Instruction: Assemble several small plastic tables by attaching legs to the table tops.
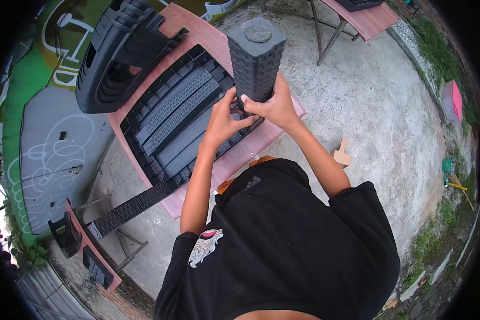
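Observation:
My right hand [274, 108] grips the lower part of a dark grey plastic furniture leg [256, 66], square in section with a woven-look surface. The leg stands upright, and a round disc shows in its top face. Against its lower end, my left hand [221, 121] curls with thumb and fingers bent around the base; part of that contact is hidden. Beside both hands, a dark grey ribbed plastic seat panel [184, 120] lies underside up on a reddish table [250, 146].
A large curved dark plastic shell [120, 61] stands at the table's far left. Another woven-look leg [130, 210] juts out toward a low bench [85, 240]. A flat wooden piece [342, 154] lies on the concrete floor. A second table [365, 21] stands far right.

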Tool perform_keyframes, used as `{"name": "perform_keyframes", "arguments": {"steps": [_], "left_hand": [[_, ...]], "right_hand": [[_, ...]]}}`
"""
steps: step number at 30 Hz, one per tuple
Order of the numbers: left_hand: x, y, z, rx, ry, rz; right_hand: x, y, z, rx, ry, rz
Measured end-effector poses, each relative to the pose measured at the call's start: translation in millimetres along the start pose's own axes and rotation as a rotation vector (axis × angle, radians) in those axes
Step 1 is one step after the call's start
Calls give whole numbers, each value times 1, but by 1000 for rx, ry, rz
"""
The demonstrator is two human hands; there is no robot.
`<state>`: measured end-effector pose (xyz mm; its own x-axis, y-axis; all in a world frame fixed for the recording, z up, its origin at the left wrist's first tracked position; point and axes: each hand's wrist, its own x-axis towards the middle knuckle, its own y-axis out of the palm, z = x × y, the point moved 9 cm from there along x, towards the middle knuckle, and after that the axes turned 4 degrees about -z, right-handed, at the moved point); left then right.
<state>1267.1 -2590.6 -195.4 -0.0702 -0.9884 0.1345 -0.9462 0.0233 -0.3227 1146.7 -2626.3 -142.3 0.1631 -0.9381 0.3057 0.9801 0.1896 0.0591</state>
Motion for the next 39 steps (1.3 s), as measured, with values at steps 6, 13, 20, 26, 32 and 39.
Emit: {"name": "perform_keyframes", "arguments": {"steps": [6, 13, 20, 26, 32, 39], "left_hand": [[0, 1, 6, -42, -20, -24], [-17, 9, 30, -13, -112, -19], [-21, 9, 28, -39, -58, -61], [-19, 7, 27, -17, -5, -65], [-32, 4, 64, -111, 61, 210], [23, -133, 206, 897, -333, -70]], "right_hand": [[1, 4, -3, -14, 6, 48], [-16, 10, -9, -183, -127, 99], [-10, -12, 128, -513, -703, 59], [-1, 29, 193, -853, -857, 290], [-2, 41, 194, -887, -828, 300], [-54, -1, 195, -334, -740, 150]]}}
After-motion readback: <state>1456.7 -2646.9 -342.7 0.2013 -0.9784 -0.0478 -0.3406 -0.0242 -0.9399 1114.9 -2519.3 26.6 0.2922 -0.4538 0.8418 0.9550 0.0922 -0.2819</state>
